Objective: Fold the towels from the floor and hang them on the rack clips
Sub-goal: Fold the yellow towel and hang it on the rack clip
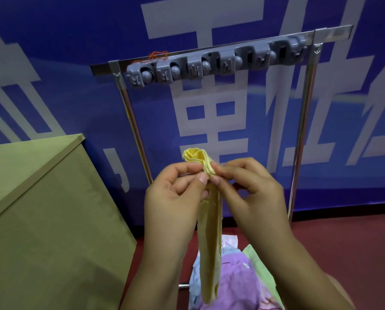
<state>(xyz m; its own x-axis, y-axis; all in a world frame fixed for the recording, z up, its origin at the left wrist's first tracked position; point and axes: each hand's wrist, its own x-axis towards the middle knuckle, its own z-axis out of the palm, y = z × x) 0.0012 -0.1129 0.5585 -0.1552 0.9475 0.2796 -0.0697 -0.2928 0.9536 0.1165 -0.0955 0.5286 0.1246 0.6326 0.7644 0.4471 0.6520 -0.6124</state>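
A yellow towel [209, 233], folded into a long narrow strip, hangs down in front of me. Its top end is bunched into a small loop above my fingers. My left hand [176, 193] pinches the strip just below that loop from the left. From the right, my right hand [247, 189] pinches the same spot. Above and behind stands the metal rack [303, 121], whose grey clip bar [218, 61] carries several clips, all without towels. On the floor below lie a purple towel [234, 283], a green towel [258, 267] and a light blue one [195, 285].
A large olive-green box [44, 215] stands at the left, close to the rack's left post. A blue banner with white characters [209, 121] forms the wall behind the rack. The floor [348, 249] is dark red. An orange thread [158, 55] sits on the bar's left end.
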